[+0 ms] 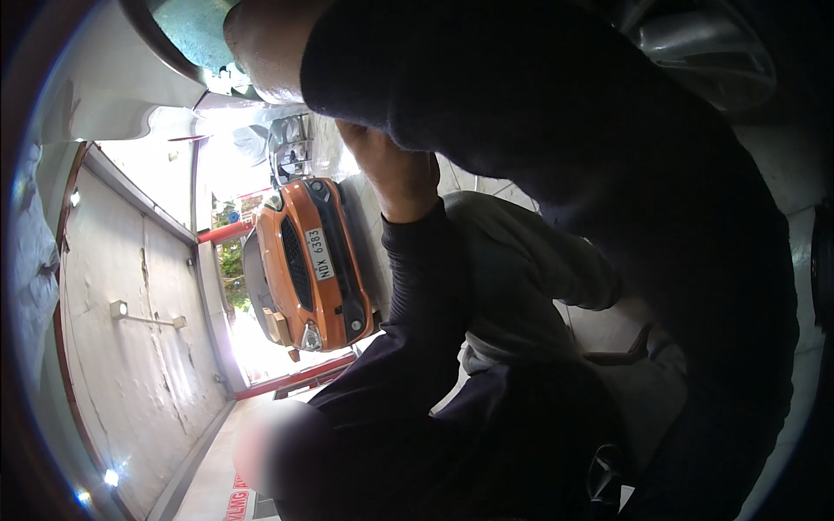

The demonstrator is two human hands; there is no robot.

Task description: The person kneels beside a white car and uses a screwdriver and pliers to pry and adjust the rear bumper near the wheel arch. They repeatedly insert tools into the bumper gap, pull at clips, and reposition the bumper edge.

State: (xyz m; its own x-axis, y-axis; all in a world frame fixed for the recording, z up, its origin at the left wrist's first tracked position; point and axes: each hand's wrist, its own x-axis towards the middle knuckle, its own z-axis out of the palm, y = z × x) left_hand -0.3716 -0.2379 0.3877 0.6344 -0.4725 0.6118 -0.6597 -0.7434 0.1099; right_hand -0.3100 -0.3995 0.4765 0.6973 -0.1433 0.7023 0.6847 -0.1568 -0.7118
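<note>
A long dark sleeve arcs across the view from the lower right to the top; I take it to be my right arm. Beyond its cuff is bare skin of my right hand or wrist, beside a pale blue, glass-like surface and a light curved panel. Its fingers are hidden, so I cannot tell what they touch. My left hand is out of view. Just below my sleeve, another person's bare forearm reaches upward, its hand partly covered by my sleeve. That person crouches in a dark top and grey trousers.
The scene appears turned sideways. An orange car stands beyond the other person, in front of a bright doorway with a red frame. A pale ceiling with lamps fills the left. A silvery wheel shows dimly at upper right. Tiled floor lies between.
</note>
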